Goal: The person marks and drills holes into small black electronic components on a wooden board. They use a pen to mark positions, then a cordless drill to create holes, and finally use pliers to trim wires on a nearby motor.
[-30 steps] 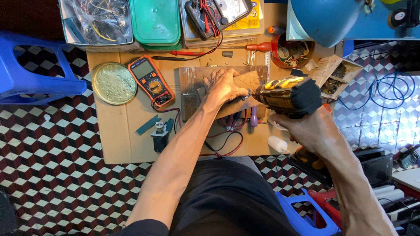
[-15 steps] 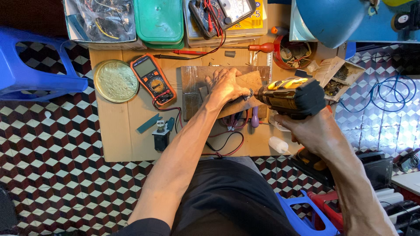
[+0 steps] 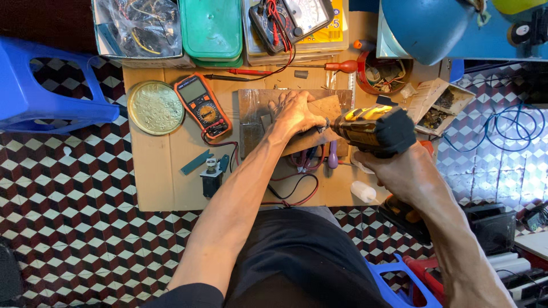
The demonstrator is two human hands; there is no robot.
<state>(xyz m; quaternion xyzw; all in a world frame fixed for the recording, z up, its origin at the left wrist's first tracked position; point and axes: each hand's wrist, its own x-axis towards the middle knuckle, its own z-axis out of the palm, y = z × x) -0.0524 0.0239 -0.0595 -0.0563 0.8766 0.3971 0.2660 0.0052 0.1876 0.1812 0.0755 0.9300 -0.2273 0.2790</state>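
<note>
My left hand (image 3: 295,114) presses flat on a brown wooden piece (image 3: 326,108) that lies over a dark metal plate (image 3: 254,120) on a sheet of cardboard (image 3: 160,171). In my right hand (image 3: 402,174) is a yellow and black cordless drill (image 3: 374,130), its nose against the wood right beside my left fingers. The drill's tip is hidden behind the hand.
An orange multimeter (image 3: 202,105) and a round golden lid (image 3: 154,107) lie at the left, with a small black part (image 3: 212,177) below them. A red-handled screwdriver (image 3: 328,67), boxes, a green container (image 3: 212,28) and a blue stool (image 3: 40,85) ring the cardboard.
The view has drifted slightly. Both hands stay in the same pose, with the drill still against the wood.
</note>
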